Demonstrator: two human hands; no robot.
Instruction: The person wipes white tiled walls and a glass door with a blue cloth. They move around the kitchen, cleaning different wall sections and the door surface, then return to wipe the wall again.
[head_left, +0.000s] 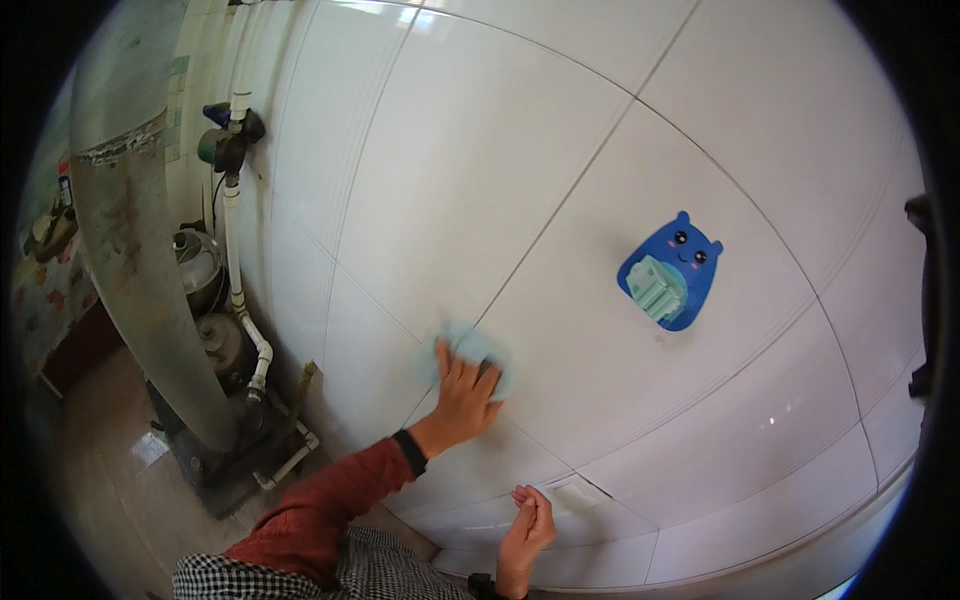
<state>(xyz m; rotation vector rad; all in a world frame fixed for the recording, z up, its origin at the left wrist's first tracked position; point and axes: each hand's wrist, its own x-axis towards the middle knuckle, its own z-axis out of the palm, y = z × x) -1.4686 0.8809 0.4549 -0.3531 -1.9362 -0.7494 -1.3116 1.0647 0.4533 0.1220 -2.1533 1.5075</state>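
Note:
My left hand (461, 394), in a red sleeve with a black cuff, presses a light blue cloth (510, 375) against the white tiled wall (555, 322). Its fingers are spread over the cloth, and motion blurs both. A small dark patch shows between the fingers. Lower and to the right, my right hand (527, 521) is held near the wall with its fingers curled in; nothing shows in it. A blue animal-shaped holder (701, 289) with a pale green piece (656, 289) on its front is fixed to the wall, up and right of my hands.
A white pipe (232, 247) with a valve (229, 142) runs down the left, beside a dark pump-like unit (217, 352). A large, stained grey curved column (127, 247) stands in front. A small rectangular cover (576, 491) is set in the wall near my right hand.

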